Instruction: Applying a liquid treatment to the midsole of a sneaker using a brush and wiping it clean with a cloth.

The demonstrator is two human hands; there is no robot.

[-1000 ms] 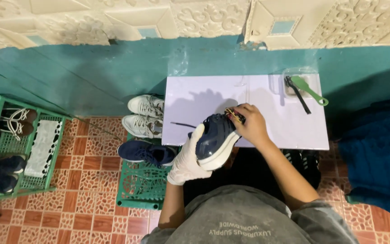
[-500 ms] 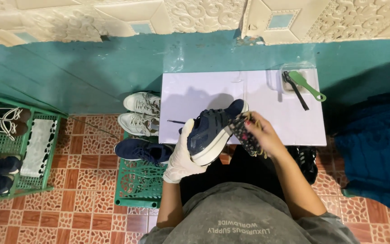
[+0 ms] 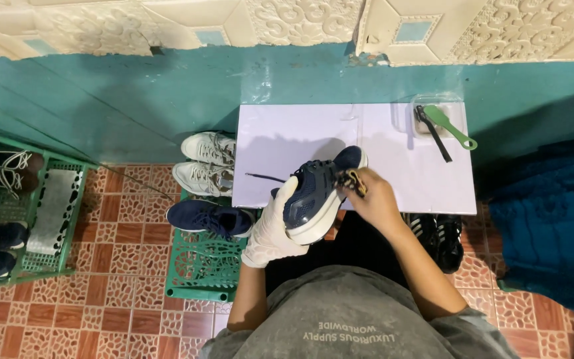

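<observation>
My left hand (image 3: 272, 226), in a white glove, grips a dark blue sneaker with a white sole (image 3: 317, 196) by its heel end and holds it tilted over the near edge of a white table (image 3: 393, 153). My right hand (image 3: 372, 199) is bare and presses a dark patterned cloth (image 3: 352, 181) against the sneaker's side near the laces. A black lace (image 3: 267, 177) trails from the shoe onto the table.
A clear tray (image 3: 426, 113) with a green brush and a black tool sits at the table's far right. White sneakers (image 3: 207, 163), a blue sneaker (image 3: 207, 218) and a green crate (image 3: 200, 266) are at the left; black shoes (image 3: 436, 236) lie under the table. A green rack (image 3: 21, 206) stands far left.
The sneaker has been turned and lowered slightly toward me. My right hand with the cloth shifted from the toe end to the shoe's side.
</observation>
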